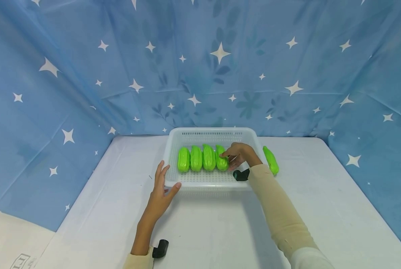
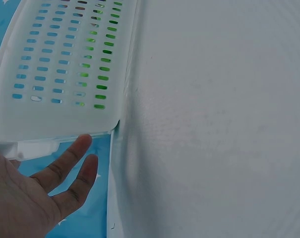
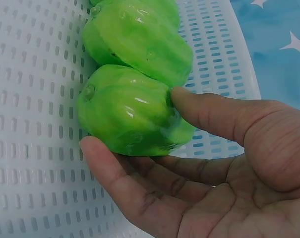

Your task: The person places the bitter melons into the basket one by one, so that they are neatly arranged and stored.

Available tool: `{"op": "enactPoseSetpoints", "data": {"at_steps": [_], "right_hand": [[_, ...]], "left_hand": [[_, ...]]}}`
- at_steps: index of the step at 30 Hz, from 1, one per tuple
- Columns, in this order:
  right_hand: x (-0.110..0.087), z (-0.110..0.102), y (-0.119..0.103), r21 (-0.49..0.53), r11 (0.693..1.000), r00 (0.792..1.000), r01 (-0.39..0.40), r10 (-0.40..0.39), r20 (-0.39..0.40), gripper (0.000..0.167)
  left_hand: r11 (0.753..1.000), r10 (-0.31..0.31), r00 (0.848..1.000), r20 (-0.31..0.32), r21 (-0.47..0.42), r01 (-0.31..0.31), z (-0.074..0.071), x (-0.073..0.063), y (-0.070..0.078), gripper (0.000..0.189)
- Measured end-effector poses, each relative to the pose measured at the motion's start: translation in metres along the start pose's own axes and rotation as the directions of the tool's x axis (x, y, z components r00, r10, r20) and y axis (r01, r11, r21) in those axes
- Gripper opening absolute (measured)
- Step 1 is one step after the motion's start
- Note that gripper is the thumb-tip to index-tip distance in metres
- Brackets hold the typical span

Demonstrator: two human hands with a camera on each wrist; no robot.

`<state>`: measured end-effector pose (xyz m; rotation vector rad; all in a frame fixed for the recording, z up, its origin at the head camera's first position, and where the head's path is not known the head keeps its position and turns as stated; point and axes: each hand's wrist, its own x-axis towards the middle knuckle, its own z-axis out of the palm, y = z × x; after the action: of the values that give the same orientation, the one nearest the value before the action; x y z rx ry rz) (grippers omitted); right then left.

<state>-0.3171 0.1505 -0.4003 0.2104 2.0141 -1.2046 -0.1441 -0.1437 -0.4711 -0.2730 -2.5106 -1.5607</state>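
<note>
Several green ridged gourds (image 1: 209, 157) lie side by side in a white perforated plastic basket (image 1: 207, 184). Inside it, my right hand (image 1: 238, 154) holds the rightmost gourd (image 3: 132, 111), thumb on one side and fingers curled along the other; the gourd still lies against its neighbour. At the basket's front left corner is my left hand (image 1: 160, 196), its fingers spread along the side and the thumb at the front rim. The left wrist view shows two extended fingers (image 2: 73, 191) beyond the rim; the other fingers are mostly hidden.
Another green gourd (image 1: 271, 160) lies on the white tabletop (image 1: 321, 194), just right of the basket. A blue star-patterned cloth (image 1: 200, 74) hangs behind and along both sides. Black wrist pieces (image 1: 160, 249) sit at both wrists.
</note>
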Motion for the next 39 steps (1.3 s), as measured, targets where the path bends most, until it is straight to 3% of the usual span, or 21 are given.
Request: {"op": "enactPoseSetpoints", "data": {"at_steps": [16, 23, 28, 32, 39], "right_hand": [[-0.001, -0.005, -0.002, 0.007, 1.0, 1.0, 0.003, -0.003, -0.017, 0.086], [-0.016, -0.013, -0.001, -0.038, 0.999, 0.999, 0.024, -0.026, -0.044, 0.083], [-0.034, -0.023, 0.001, -0.097, 0.991, 0.993, 0.093, -0.099, -0.058, 0.07], [-0.051, -0.033, 0.003, -0.088, 0.981, 0.979, 0.174, -0.182, -0.091, 0.066], [-0.072, -0.056, 0.019, -0.025, 0.934, 0.923, 0.357, -0.357, -0.147, 0.058]], "left_hand": [[1.0, 0.003, 1.0, 0.003, -0.004, -0.003, 0.0, 0.0, 0.002, 0.077], [1.0, -0.015, 1.0, 0.007, -0.012, 0.015, 0.001, -0.003, 0.002, 0.077], [1.0, -0.015, 1.0, 0.011, -0.009, 0.015, 0.002, -0.004, 0.001, 0.077], [1.0, -0.008, 1.0, 0.008, 0.001, 0.008, 0.001, -0.003, 0.001, 0.077], [1.0, 0.001, 1.0, 0.003, -0.003, 0.0, 0.001, 0.0, 0.0, 0.078]]}}
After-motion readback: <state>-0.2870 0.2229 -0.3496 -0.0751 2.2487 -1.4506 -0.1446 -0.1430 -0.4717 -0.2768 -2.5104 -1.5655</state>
